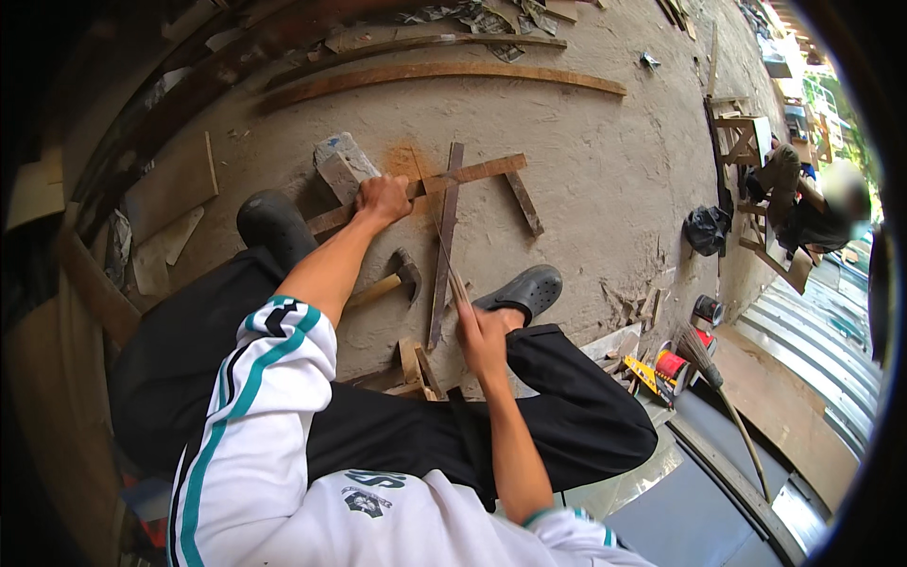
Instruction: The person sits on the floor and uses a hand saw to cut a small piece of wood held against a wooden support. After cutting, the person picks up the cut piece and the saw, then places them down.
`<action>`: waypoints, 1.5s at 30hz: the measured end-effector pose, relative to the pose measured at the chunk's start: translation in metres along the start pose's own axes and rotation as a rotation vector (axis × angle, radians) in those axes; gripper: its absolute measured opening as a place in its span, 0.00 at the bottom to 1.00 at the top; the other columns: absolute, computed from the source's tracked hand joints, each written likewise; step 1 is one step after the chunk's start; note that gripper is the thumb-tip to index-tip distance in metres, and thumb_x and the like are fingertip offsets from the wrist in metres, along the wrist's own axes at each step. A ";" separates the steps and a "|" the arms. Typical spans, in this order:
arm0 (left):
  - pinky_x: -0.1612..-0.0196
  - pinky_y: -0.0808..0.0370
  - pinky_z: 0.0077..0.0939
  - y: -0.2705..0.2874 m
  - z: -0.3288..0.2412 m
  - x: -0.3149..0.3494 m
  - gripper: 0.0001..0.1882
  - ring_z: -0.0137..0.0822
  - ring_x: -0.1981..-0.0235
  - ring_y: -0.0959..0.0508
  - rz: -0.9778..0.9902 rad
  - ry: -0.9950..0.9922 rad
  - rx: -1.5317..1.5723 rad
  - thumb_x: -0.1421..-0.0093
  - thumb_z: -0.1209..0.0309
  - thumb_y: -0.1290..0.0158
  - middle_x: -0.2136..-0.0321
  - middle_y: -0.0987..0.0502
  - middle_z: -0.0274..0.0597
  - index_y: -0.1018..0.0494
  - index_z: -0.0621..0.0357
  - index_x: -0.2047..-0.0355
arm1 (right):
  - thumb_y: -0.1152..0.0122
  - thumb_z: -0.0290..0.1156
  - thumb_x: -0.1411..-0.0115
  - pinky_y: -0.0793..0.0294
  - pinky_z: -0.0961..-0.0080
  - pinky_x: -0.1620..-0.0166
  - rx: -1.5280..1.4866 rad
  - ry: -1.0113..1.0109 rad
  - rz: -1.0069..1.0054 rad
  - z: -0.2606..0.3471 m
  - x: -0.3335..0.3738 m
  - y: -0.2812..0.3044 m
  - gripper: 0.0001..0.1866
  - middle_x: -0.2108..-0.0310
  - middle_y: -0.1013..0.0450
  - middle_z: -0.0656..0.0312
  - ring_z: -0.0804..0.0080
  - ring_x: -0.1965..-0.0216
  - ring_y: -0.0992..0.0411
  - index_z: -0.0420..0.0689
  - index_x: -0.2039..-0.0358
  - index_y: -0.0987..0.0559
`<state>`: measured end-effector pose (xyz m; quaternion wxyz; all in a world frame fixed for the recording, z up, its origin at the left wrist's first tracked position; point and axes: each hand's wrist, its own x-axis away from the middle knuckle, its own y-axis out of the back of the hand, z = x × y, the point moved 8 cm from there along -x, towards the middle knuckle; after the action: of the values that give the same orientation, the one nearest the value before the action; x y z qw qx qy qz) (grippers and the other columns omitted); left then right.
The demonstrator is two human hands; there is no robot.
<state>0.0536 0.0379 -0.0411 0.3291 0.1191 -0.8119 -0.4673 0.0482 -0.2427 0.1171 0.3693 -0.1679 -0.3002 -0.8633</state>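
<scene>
My left hand (383, 198) is closed around a brown wooden strip (487, 168), pressing it down beside a stone-like block (346, 156). In my right hand (483, 337) is the handle of a handsaw (459, 286). Its thin blade, seen nearly edge-on, runs up to the strip and crosses it just right of my left hand. A darker strip (441, 274) lies lengthwise, crossing the held one. Orange sawdust (404, 154) is scattered beyond the cut. Between my legs rests a claw hammer (375, 289). A short wood piece (524, 203) lies by the strip's right end.
Long boards (444, 71) stretch across the far floor. Wood offcuts (416, 369) lie close to my lap. At right are a broom (701, 357), a red can (671, 367) and a black bag (707, 230). Another person (789, 194) sits farther right. Panels (175, 189) lie at left.
</scene>
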 end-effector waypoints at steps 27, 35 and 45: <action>0.62 0.20 0.47 0.005 -0.002 0.002 0.11 0.53 0.64 0.16 -0.012 -0.003 -0.016 0.46 0.64 0.44 0.70 0.18 0.57 0.20 0.57 0.68 | 0.50 0.44 0.29 0.42 0.73 0.77 -0.042 -0.138 0.053 -0.002 0.062 0.023 0.27 0.87 0.37 0.67 0.80 0.82 0.40 0.39 0.83 0.30; 0.60 0.20 0.47 0.005 -0.009 -0.006 0.13 0.55 0.63 0.16 -0.035 -0.032 -0.017 0.45 0.63 0.45 0.68 0.18 0.57 0.20 0.58 0.65 | 0.52 0.49 0.31 0.37 0.65 0.73 0.076 0.026 -0.064 0.013 -0.069 -0.030 0.30 0.84 0.40 0.49 0.69 0.80 0.36 0.31 0.76 0.30; 0.59 0.20 0.47 0.009 -0.002 0.003 0.14 0.56 0.61 0.17 -0.005 0.010 -0.001 0.45 0.62 0.43 0.67 0.18 0.57 0.20 0.58 0.65 | 0.50 0.45 0.29 0.45 0.74 0.78 -0.040 -0.039 -0.001 -0.006 0.007 -0.007 0.28 0.86 0.39 0.69 0.80 0.83 0.42 0.41 0.83 0.32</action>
<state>0.0537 0.0399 -0.0321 0.3322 0.1234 -0.8096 -0.4680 0.0382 -0.2465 0.1140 0.3597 -0.1918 -0.2899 -0.8659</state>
